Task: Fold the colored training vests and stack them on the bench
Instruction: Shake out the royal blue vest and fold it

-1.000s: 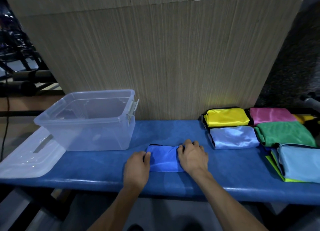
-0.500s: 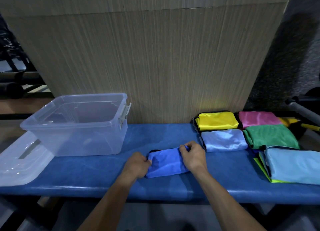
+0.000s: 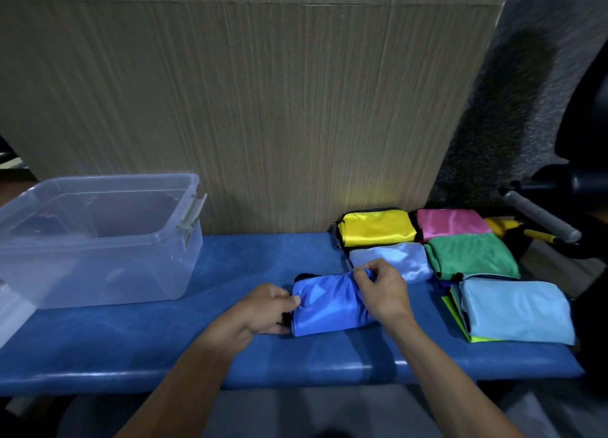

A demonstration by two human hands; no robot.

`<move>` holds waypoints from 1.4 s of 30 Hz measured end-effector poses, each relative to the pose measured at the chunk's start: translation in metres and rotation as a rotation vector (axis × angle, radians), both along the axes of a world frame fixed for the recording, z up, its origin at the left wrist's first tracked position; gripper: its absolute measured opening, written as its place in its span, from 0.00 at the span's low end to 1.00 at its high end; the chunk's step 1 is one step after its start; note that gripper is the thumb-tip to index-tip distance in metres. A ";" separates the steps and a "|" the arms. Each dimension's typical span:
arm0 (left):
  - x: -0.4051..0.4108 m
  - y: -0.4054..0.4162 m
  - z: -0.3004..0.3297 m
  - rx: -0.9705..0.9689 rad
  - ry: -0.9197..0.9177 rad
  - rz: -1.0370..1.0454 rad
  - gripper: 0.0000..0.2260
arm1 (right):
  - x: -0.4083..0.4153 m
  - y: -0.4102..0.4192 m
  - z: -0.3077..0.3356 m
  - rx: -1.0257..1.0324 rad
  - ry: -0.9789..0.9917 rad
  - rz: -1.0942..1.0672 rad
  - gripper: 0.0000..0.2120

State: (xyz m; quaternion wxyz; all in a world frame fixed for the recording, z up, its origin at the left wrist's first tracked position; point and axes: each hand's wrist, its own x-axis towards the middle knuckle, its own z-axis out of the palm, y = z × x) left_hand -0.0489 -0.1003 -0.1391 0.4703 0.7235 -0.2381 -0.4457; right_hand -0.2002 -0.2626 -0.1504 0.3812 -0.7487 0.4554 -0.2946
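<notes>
Folded royal-blue vest (image 3: 329,306) on blue bench (image 3: 131,348), beside folded yellow (image 3: 378,228), pink (image 3: 452,222), green (image 3: 473,256), pale-blue (image 3: 399,258) vests.

you're in a gym or sports hall: a padded blue bench (image 3: 131,352) runs along a ribbed panel wall (image 3: 263,108), folded training vests (image 3: 470,253) in bright colours sit on it, and off to the right there's a grey-gripped handle (image 3: 539,220) and dark equipment that looks like an exercise machine.
</notes>
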 end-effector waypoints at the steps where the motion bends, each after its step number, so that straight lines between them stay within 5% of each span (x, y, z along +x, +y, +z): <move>1: -0.005 -0.004 0.004 -0.065 0.056 0.029 0.07 | -0.004 -0.006 0.005 -0.005 -0.013 -0.009 0.07; 8: -0.031 -0.086 0.009 -0.300 -0.054 0.165 0.04 | -0.031 -0.071 0.019 -0.255 -0.081 -0.143 0.05; 15: -0.041 -0.149 -0.027 -0.198 -0.052 0.316 0.03 | -0.024 -0.099 0.015 -0.506 0.124 -0.129 0.10; 20: -0.041 -0.158 -0.025 0.087 -0.521 0.144 0.10 | -0.017 -0.105 -0.004 -0.540 0.454 -0.077 0.10; 30: -0.031 -0.160 -0.018 -0.026 0.246 0.153 0.21 | -0.012 -0.099 -0.010 -0.481 0.477 -0.098 0.08; 35: -0.034 -0.140 -0.011 -0.046 0.216 0.142 0.14 | -0.016 -0.081 -0.004 -0.411 0.454 -0.043 0.09; 42: -0.036 -0.080 -0.002 -0.124 0.135 0.215 0.20 | -0.015 -0.022 0.011 -0.275 0.438 0.126 0.09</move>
